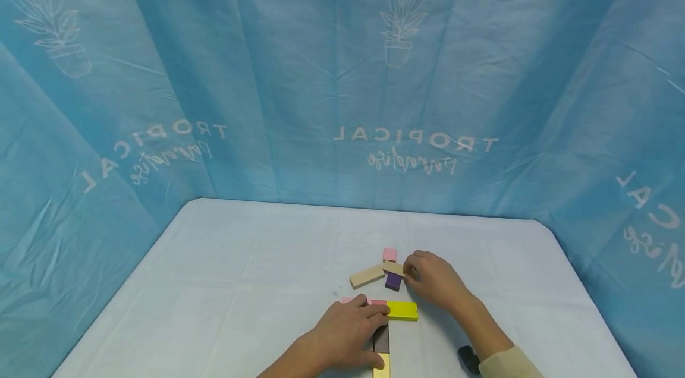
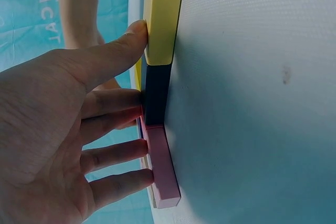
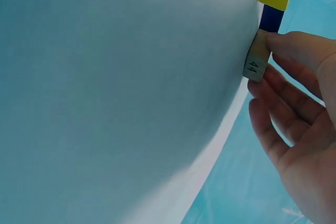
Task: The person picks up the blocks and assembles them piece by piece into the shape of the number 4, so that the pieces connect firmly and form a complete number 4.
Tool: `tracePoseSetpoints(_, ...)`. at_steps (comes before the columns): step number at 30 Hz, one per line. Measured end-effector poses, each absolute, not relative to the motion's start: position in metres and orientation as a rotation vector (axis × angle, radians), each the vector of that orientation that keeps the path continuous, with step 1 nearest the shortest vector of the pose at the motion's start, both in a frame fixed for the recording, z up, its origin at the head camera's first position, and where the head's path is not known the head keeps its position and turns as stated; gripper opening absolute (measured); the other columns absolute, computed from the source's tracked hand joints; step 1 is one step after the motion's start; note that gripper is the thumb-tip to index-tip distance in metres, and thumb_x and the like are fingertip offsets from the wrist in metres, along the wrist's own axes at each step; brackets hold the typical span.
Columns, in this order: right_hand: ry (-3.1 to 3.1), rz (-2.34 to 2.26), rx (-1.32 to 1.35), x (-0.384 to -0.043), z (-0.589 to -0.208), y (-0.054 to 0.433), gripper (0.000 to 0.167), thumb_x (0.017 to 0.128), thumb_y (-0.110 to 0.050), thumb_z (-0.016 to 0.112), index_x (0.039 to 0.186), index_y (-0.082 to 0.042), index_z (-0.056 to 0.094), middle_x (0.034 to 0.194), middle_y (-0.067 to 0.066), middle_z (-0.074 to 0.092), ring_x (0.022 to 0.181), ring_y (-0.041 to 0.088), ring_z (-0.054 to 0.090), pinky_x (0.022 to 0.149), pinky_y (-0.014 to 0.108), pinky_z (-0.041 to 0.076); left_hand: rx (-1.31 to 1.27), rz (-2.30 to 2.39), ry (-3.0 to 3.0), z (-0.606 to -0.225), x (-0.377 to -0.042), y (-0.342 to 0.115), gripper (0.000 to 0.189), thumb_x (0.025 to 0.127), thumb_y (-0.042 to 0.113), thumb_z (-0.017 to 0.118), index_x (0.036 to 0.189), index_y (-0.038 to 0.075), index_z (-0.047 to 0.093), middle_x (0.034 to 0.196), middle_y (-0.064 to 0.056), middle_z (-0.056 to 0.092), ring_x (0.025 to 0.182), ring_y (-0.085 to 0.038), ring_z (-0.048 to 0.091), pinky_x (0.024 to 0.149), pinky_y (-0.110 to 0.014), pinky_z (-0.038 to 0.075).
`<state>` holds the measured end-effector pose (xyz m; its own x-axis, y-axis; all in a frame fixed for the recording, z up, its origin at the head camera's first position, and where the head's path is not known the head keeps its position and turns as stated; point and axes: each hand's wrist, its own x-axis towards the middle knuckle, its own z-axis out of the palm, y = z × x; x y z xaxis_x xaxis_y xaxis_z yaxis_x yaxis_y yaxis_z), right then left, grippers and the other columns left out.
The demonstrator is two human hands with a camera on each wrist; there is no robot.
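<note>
My left hand point(image 1: 345, 330) lies over a T-shaped row of flat blocks, its extended fingers touching their tops. These are a bright yellow block point(image 1: 402, 311), a dark block point(image 1: 381, 339), a pale yellow block point(image 1: 382, 369) under the thumb, and a pink block point(image 2: 164, 171) partly covered by the fingers. Farther back, my right hand point(image 1: 436, 280) pinches the end of a plain wooden block point(image 3: 255, 62) marked 44 between thumb and fingers. That block touches or overlaps a dark purple block point(image 1: 393, 282).
Left of the purple block, another plain wooden block point(image 1: 367, 276) lies at a slant. A small pink block point(image 1: 390, 254) is behind. Near my right wrist is a black object point(image 1: 468, 360). Blue curtains point(image 1: 299, 69) surround the white table point(image 1: 241, 283).
</note>
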<state>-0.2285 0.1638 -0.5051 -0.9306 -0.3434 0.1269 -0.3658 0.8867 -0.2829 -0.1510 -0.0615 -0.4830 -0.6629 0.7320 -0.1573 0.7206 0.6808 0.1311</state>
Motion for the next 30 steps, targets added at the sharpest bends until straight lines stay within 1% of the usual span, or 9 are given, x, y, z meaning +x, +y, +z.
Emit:
tracePoseSetpoints(4, -2.966, 0.451, 0.565, -0.227, -0.504, 0.165, 0.012, 0.078, -0.023, 0.079, 0.086, -0.023, 0.069, 0.081, -0.013, 0.056, 0.074, 0.007, 0.048, 0.076, 0.029, 0.048, 1.167, 0.083, 2.693, -0.483, -0.151, -0.061, 0.066, 0.075, 0.069, 0.065, 0.130, 0.033, 0.058, 0.136, 0.021, 0.047, 0.101, -0.007, 0.046, 0.069, -0.025, 0.046)
tracePoseSetpoints(11, -2.922, 0.420, 0.583, -0.224, -0.503, 0.168, 0.012, 0.077, -0.025, 0.079, 0.083, -0.025, 0.069, 0.078, -0.014, 0.053, 0.070, 0.006, 0.047, 0.070, 0.027, 0.047, 1.159, 0.083, 2.691, -0.483, -0.150, -0.061, 0.067, 0.075, 0.070, 0.064, 0.131, 0.033, 0.058, 0.136, 0.021, 0.046, 0.102, -0.007, 0.046, 0.068, -0.026, 0.046)
tracePoseSetpoints(15, -2.898, 0.455, 0.576, -0.222, -0.501, 0.169, 0.012, 0.077, -0.024, 0.078, 0.083, -0.025, 0.068, 0.079, -0.014, 0.053, 0.071, 0.006, 0.046, 0.070, 0.026, 0.046, 1.153, 0.086, 2.694, -0.482, -0.150, -0.061, 0.067, 0.075, 0.070, 0.064, 0.131, 0.033, 0.058, 0.137, 0.021, 0.046, 0.102, -0.007, 0.046, 0.067, -0.026, 0.045)
tracePoseSetpoints(25, -2.848, 0.565, 0.538, -0.219, -0.495, 0.167, 0.012, 0.077, -0.022, 0.078, 0.086, -0.020, 0.069, 0.082, -0.010, 0.056, 0.073, 0.007, 0.050, 0.072, 0.027, 0.048, 1.153, 0.081, 2.703, -0.482, -0.149, -0.062, 0.067, 0.075, 0.070, 0.063, 0.131, 0.033, 0.058, 0.137, 0.020, 0.046, 0.102, -0.007, 0.046, 0.066, -0.026, 0.045)
tracePoseSetpoints(30, -2.831, 0.582, 0.466, -0.217, -0.493, 0.166, 0.012, 0.077, -0.021, 0.077, 0.087, -0.018, 0.069, 0.081, -0.009, 0.056, 0.073, 0.008, 0.051, 0.071, 0.027, 0.048, 1.137, 0.087, 2.693, -0.481, -0.149, -0.062, 0.066, 0.075, 0.070, 0.064, 0.130, 0.034, 0.058, 0.136, 0.021, 0.046, 0.100, -0.007, 0.045, 0.068, -0.026, 0.046)
